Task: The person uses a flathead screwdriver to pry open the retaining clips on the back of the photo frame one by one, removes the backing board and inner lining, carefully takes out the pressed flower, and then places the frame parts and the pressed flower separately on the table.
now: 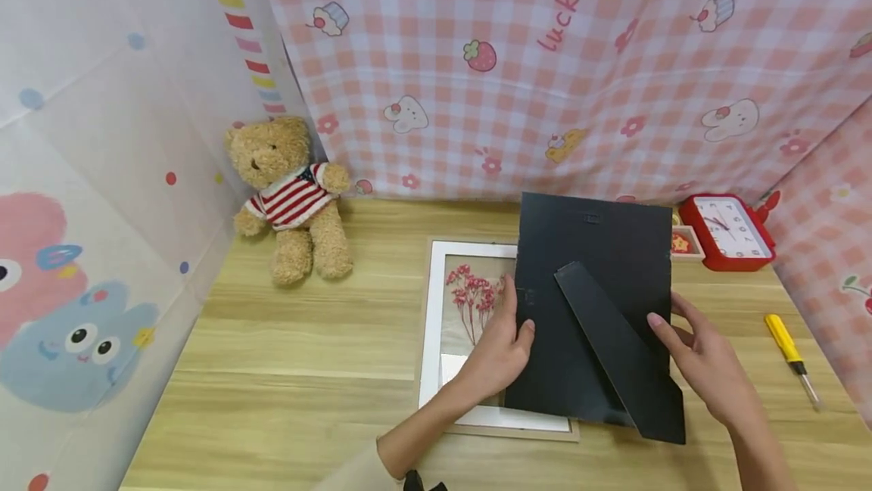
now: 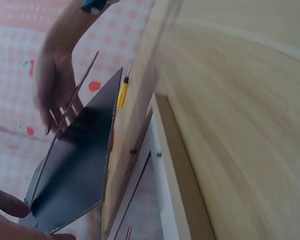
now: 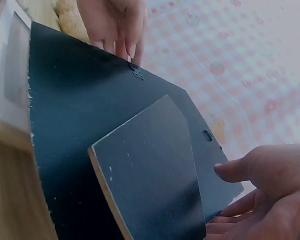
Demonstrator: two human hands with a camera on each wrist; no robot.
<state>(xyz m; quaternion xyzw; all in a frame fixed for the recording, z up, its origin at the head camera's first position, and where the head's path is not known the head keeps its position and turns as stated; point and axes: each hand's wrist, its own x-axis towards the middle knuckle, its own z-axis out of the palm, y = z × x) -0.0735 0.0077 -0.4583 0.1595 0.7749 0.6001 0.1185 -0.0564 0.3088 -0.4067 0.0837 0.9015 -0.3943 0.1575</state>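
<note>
A black picture-frame backing board (image 1: 555, 355) is held up at a tilt between both hands, its dark back towards the head view. On it a slanting easel leg (image 1: 623, 351) stands out. My left hand (image 1: 500, 351) grips the board's left edge, thumb on the back. The right hand (image 1: 708, 366) holds the right edge, its thumb over the back and fingers behind. Partly behind the board lies a picture frame (image 1: 433, 324) with a white border and pale wood rim; pink dried flowers (image 1: 471, 296) show inside it. The board hides the frame's right side.
A teddy bear (image 1: 293, 196) in a striped shirt sits at the back left. Back right stand a red alarm clock (image 1: 732, 230) and a small framed item (image 1: 683, 243). A yellow-handled screwdriver (image 1: 786, 343) lies at the right. Patterned cloths (image 1: 436, 150) hang around the wooden table (image 1: 306, 355).
</note>
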